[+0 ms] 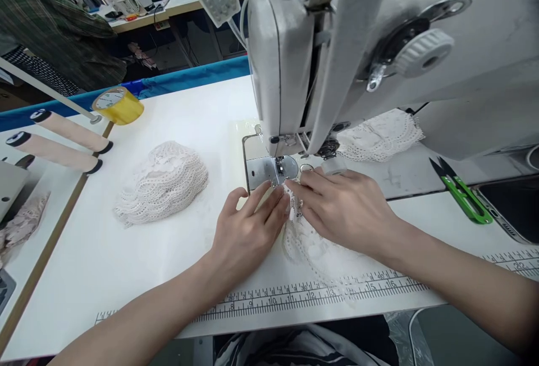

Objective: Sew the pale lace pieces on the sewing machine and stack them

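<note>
A piece of white lace (306, 245) lies on the sewing machine's table, its narrow edge reaching up to the presser foot (279, 168). My left hand (252, 225), palm down, has its fingertips gathered on the left side of that edge, just in front of the needle plate (263, 170). From the right, my right hand (343, 209) grips the same edge with its fingers bent. The thumb and finger pads of both hands are partly hidden. The lower part of the lace drapes toward the table's front, over the printed ruler (295, 294).
A pile of lace (166, 183) sits to the left, and more lace (381, 135) behind the machine head (278, 63). Green thread snips (463, 192) and a phone (514, 203) lie at right. Thread cones (71, 130) and yellow tape (118, 106) stand at left. A person (54, 29) is beyond.
</note>
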The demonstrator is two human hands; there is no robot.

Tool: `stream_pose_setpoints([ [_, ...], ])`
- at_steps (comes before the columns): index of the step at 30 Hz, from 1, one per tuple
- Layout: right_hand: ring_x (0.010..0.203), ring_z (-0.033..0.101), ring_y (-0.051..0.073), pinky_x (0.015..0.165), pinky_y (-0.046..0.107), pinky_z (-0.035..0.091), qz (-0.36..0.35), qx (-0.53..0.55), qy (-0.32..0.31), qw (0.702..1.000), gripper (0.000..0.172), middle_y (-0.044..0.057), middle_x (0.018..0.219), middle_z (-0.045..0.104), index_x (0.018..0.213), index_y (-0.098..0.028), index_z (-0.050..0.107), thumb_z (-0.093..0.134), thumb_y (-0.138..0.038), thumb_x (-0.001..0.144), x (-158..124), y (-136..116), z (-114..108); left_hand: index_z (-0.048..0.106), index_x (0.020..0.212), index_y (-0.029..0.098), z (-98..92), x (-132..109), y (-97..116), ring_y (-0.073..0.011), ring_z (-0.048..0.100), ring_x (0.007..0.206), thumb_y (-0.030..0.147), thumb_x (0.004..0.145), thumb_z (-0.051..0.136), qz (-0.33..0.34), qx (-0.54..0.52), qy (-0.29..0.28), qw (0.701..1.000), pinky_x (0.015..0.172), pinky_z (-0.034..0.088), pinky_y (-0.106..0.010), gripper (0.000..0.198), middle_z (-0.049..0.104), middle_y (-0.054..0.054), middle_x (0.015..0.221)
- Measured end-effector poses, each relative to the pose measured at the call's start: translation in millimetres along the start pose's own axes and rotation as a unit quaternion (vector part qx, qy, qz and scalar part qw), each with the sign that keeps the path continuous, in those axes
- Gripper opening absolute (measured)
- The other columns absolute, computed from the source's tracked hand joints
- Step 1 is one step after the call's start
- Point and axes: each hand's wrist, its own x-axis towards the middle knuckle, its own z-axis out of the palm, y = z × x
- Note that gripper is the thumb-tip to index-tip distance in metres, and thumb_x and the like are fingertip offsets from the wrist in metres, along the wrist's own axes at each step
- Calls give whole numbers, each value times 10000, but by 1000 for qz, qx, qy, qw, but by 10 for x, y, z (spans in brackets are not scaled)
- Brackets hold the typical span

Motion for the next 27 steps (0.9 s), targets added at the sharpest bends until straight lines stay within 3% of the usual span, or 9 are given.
stream_pose_setpoints([
  [7, 729, 588, 191, 555, 330, 289, 18, -33, -45, 998, 314, 90, 907, 711, 1121, -117, 680, 487, -118, 872, -13, -11, 73, 650, 1145, 120, -2, 10, 13, -243, 642, 1114, 185, 943, 561, -2, 9, 1, 1000, 836, 400, -395, 230, 707, -91, 1154],
  [12, 796, 588, 217, 592, 343, 301, 26, -62, -66, 996, 359, 126, 1035, 701, 1217, -132, 646, 499, -162, 891, 12, 24, 93, 646, 1139, 109, -6, 29, 14, -243, 636, 1120, 207, 938, 566, -3, 5, -3, 1000, 858, 383, -393, 237, 703, -104, 1162],
  [20, 933, 578, 255, 759, 368, 375, 48, -24, -82, 995, 403, 160, 1155, 648, 1290, -133, 607, 455, -223, 927, 54, 88, 135, 639, 1165, 139, 25, 58, 18, -238, 601, 1159, 250, 952, 532, -25, 24, -12, 999, 881, 380, -398, 263, 709, -102, 1146],
  [27, 1075, 549, 281, 924, 417, 352, 41, -12, -60, 997, 409, 176, 1172, 634, 1303, -124, 598, 394, -232, 965, 55, 115, 186, 642, 1166, 133, 36, 82, 25, -226, 594, 1166, 270, 959, 521, -35, 32, -19, 999, 885, 381, -401, 276, 707, -90, 1156],
])
